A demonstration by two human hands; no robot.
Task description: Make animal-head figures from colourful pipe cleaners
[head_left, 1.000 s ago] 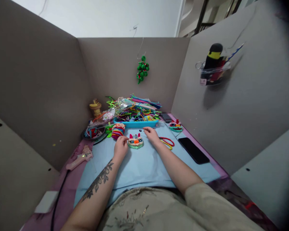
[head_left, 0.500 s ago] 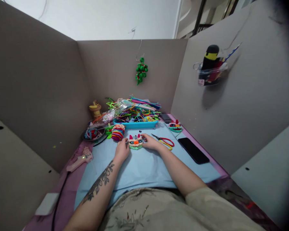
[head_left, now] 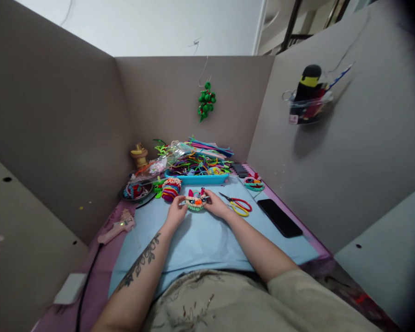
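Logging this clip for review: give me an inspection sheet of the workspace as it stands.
Surface: light blue mat over a purple table cover.
Job's things: small pipe-cleaner figure, gripped from both sides.
Clutter: blue tray of pipe cleaners, scissors, black phone, pink glue gun, striped woven piece.
Hands: left hand and right hand both hold the figure.
Cables: black cord from the glue gun.
Surroundings: grey partition walls; green ornament hanging; wall-mounted clear holder.
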